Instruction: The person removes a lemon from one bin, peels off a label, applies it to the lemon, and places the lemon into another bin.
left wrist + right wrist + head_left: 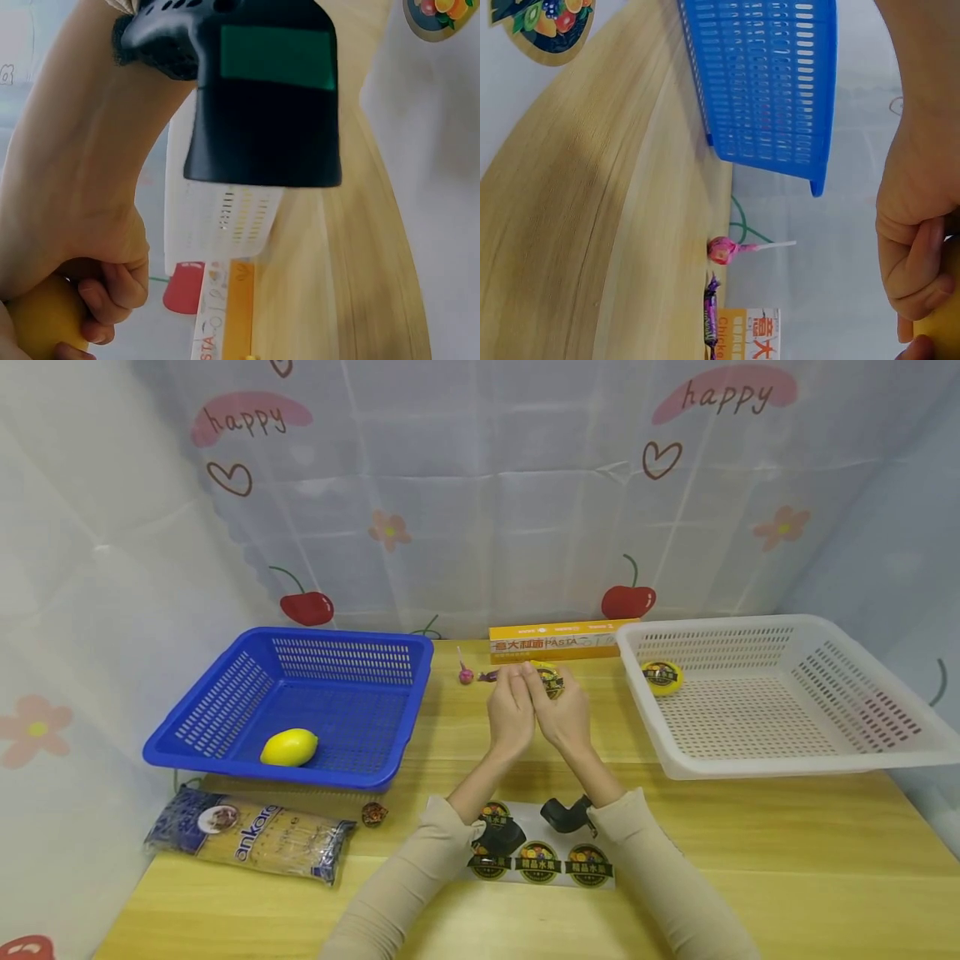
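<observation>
Wooden table (750, 843) between blue basket (225, 752) and white basket (795, 766); left hand (511, 714) and right hand (564, 714) together, fingers curled around yellow stickered fruit (549, 679).

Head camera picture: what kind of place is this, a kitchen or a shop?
Probably neither: it looks like a small tabletop sorting setup. A wooden table is curtained off by a "happy" cherry-print sheet, with a blue basket and a white basket on either side.
</observation>
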`<action>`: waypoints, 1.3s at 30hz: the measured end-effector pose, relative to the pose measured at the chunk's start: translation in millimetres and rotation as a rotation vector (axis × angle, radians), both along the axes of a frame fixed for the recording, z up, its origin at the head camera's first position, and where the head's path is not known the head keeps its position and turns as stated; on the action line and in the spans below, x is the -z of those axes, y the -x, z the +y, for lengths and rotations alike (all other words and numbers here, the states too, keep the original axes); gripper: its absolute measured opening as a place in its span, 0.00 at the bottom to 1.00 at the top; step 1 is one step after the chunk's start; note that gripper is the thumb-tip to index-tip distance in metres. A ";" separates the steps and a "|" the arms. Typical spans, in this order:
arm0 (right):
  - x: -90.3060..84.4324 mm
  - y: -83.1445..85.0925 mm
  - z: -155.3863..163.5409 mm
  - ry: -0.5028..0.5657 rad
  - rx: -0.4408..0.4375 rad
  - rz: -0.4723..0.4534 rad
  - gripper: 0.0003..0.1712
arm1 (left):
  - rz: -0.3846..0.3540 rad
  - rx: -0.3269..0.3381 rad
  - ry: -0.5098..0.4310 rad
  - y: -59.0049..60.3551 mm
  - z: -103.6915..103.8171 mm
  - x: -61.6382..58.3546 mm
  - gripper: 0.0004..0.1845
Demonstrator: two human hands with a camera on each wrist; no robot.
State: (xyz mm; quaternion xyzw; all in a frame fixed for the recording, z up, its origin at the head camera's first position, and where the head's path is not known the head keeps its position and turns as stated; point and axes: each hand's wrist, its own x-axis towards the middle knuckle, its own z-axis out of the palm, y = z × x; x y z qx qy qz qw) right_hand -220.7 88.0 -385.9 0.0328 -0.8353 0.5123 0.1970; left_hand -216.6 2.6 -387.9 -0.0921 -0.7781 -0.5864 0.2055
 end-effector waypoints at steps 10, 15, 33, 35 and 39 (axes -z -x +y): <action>-2.6 0.7 1.7 -0.030 0.001 0.022 0.32 | -0.011 -0.009 -0.031 -1.2 0.2 -0.8 0.18; -3.5 0.6 3.5 -0.018 -0.028 0.019 0.31 | 0.000 0.012 -0.037 -1.4 -0.3 0.1 0.18; -1.4 -0.5 16.6 -0.058 -0.095 0.209 0.24 | -0.089 0.053 -0.141 -2.3 -0.6 -3.5 0.20; -1.7 -0.5 18.5 -0.065 -0.104 0.214 0.23 | -0.099 0.060 -0.164 -2.1 -0.2 -3.3 0.20; -3.8 -1.2 21.6 -0.083 -0.127 0.192 0.22 | -0.125 0.054 -0.178 -2.1 -0.1 -3.9 0.21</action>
